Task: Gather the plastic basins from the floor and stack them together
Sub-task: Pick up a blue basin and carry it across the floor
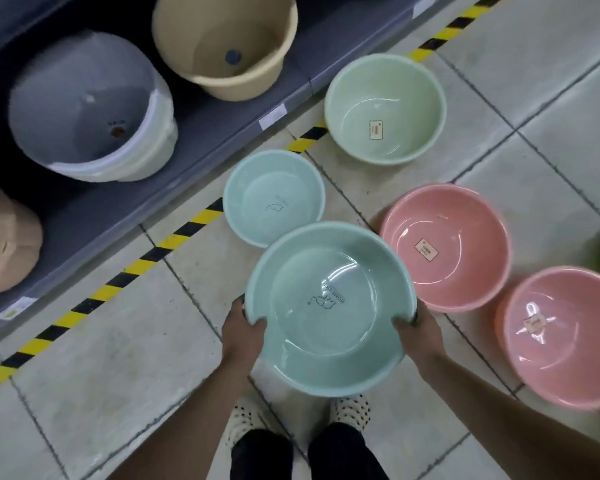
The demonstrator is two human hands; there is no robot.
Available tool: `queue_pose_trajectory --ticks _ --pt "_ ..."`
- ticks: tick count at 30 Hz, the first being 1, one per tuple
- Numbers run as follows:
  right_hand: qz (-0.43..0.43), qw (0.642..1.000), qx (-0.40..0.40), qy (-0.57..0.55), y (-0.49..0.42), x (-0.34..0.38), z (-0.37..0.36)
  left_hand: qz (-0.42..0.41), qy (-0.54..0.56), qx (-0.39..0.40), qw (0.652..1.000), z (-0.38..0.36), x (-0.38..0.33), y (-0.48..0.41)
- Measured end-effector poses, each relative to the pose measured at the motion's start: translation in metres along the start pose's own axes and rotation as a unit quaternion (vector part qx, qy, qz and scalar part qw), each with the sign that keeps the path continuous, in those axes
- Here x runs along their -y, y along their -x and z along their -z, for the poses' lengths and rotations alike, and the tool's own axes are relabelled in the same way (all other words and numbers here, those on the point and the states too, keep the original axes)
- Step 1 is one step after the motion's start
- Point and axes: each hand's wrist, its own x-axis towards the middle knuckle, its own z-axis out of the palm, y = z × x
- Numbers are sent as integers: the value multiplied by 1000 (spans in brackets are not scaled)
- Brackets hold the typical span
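Observation:
A teal basin (329,306) is held above the tiled floor, in front of my feet. My left hand (241,329) grips its near-left rim and my right hand (418,329) grips its near-right rim. On the floor beyond it lies a smaller pale blue basin (274,197), partly covered by the held one. A pale green basin (385,107) sits further back. Two pink basins rest on the floor to the right, one (445,247) close to the held basin and one (565,336) at the right edge.
A low grey shelf (194,133) runs along the left with a grey-and-white tub stack (90,105), a beige tub (226,43) and a tan item (4,237). Yellow-black tape (125,275) marks the shelf's floor edge. My dotted shoes (350,410) stand below.

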Motion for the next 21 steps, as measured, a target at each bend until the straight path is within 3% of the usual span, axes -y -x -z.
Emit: queue_pose_trajectory --ticks 12,21 --pt "-42 995 -61 -74 -100 -78 -36 -43 -94 41 994 -98 41 -101" --pt "-43 996 -44 -61 -136 -119 -75 -35 -105 21 994 -124 82 -157"
